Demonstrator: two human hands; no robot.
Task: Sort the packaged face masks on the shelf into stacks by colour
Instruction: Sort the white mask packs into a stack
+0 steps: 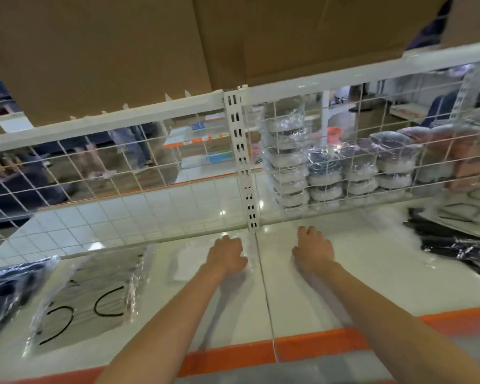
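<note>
Far L pack: dark navy/black masks pack [3, 289] in clear wrap, lying flat at L edge of shelf [302, 306], partly cut off by frame.
Grey pack: grey masks pack [92, 297] w/ black ear loops, clear bag, flat on shelf just R of the dark one; looks like a short stack, count unclear.
White pack: white masks pack [190, 263] in clear wrap, flat on shelf near centre seam, hard to see vs white surface.
L hand: left hand [226, 259] palm down on R part of white pack, fingers curled over its far edge; looks like a grip, blurred so not certain how tight.
Centre: slotted upright post [243, 159] w/ wire mesh back [94, 173] either side; shelf seam runs from post toward viewer.
R hand: right hand [313, 252] palm down just R of seam, knuckles bent, fingers curled onto shelf; can't tell if anything is under it, glare + blur there.
Behind mesh, R: wrapped round items [341, 170], white/dark, stacked in columns on the far side.
Far R pile: black masks pile [455, 245] in crinkled clear wrap, loose heap on shelf, well apart from R hand.
Front edge: orange strip [316, 345] along shelf lip.
Above: cardboard boxes [108, 51] on upper shelf.
</note>
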